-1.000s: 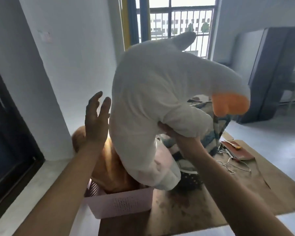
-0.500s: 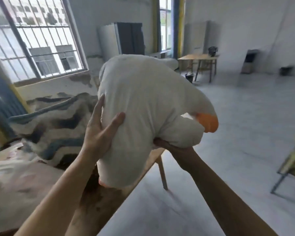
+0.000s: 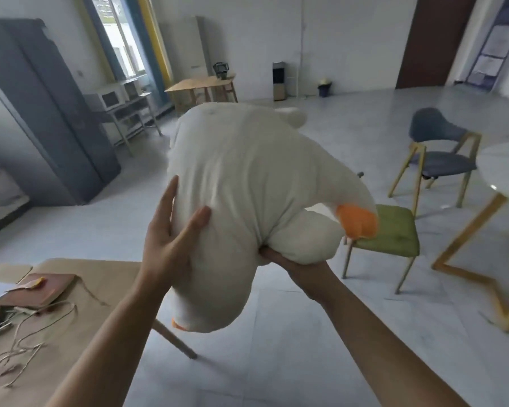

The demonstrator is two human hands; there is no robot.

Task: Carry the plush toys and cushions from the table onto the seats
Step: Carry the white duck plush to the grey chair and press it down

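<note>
I hold a big white plush goose with an orange beak in the air in front of me. My left hand presses flat against its left side, thumb across the body. My right hand grips it from below, bunching the fabric near the neck. A chair with a green seat cushion stands just beyond the toy to the right. Farther back on the right is a blue chair. The brown paper-covered table lies at lower left.
A reddish notebook and loose cords lie on the table. A round white table with yellow legs stands at the right edge. A grey cabinet, a shelf with a microwave and a small wooden table line the far left wall. Open tiled floor lies ahead.
My view has swung right from the window toward the room and chairs. My left hand closed onto the goose's side, and the toy has left the table's pile.
</note>
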